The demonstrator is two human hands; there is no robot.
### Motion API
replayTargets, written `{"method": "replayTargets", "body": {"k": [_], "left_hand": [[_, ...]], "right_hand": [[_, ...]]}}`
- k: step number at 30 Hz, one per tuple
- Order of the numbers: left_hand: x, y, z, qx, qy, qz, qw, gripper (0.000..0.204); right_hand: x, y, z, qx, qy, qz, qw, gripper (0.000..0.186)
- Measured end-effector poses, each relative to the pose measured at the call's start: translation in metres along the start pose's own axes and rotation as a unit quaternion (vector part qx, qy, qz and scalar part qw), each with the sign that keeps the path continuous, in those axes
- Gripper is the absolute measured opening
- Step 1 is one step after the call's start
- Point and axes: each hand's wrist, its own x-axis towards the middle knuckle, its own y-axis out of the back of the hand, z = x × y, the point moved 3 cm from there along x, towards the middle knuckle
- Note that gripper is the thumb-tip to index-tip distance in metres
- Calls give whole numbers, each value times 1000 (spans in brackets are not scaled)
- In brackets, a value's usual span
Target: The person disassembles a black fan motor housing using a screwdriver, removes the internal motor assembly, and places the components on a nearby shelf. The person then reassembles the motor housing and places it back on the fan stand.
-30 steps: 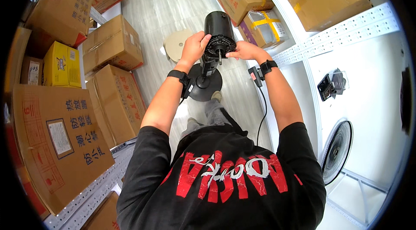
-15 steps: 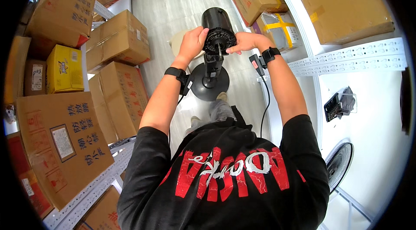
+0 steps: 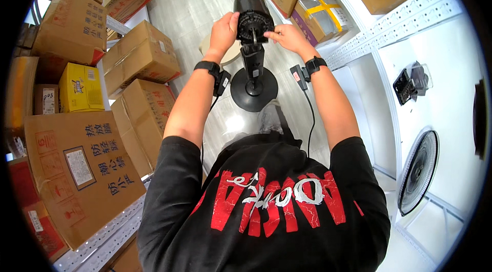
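Observation:
A black fan motor (image 3: 248,5) with a front shaft tops a black stand (image 3: 252,62) on a round black base (image 3: 241,95). My left hand (image 3: 224,33) grips the motor's left side, fingers wrapped round it. My right hand (image 3: 288,37) is at the lower right of the motor's front, fingers curled and pinching beside the shaft. Both my wrists wear black straps with small cabled devices. Behind the stand lies a beige round object (image 3: 230,55), partly hidden.
Stacked cardboard boxes (image 3: 87,169) and a yellow box (image 3: 80,87) fill racks at left; more boxes (image 3: 320,18) stand upper right. A white shelf unit (image 3: 384,62) holds a dark small item (image 3: 410,85), with a round fan grille (image 3: 417,169) below. Pale floor (image 3: 184,5) runs between.
The motor and both hands now sit higher in the view, and more of the stand shows beneath. My right fingertips have shifted up along the motor's front.

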Motion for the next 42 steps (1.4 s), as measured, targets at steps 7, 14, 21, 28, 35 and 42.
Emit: {"method": "replayTargets", "body": {"k": [7,14,21,28,35,42], "left_hand": [[37,-4,4,-113,142,-54,982,52],[83,-13,-31,-82,124,-36,988,55],[101,-22,-22,49,67,-13,996,51],[104,-39,-20,30,17,-20,999,46],[75,-33,-20,-11,20,-29,999,40],[50,-20,-15,-55,-15,-53,997,34]], "right_hand": [[24,18,-20,-73,-41,39,996,66],[85,13,1,-50,11,60,997,64],[90,34,14,-28,68,-47,996,60],[94,55,38,-67,151,-108,980,35],[72,65,32,-117,161,-165,966,29],[35,48,2,-161,97,-192,963,30]]}}
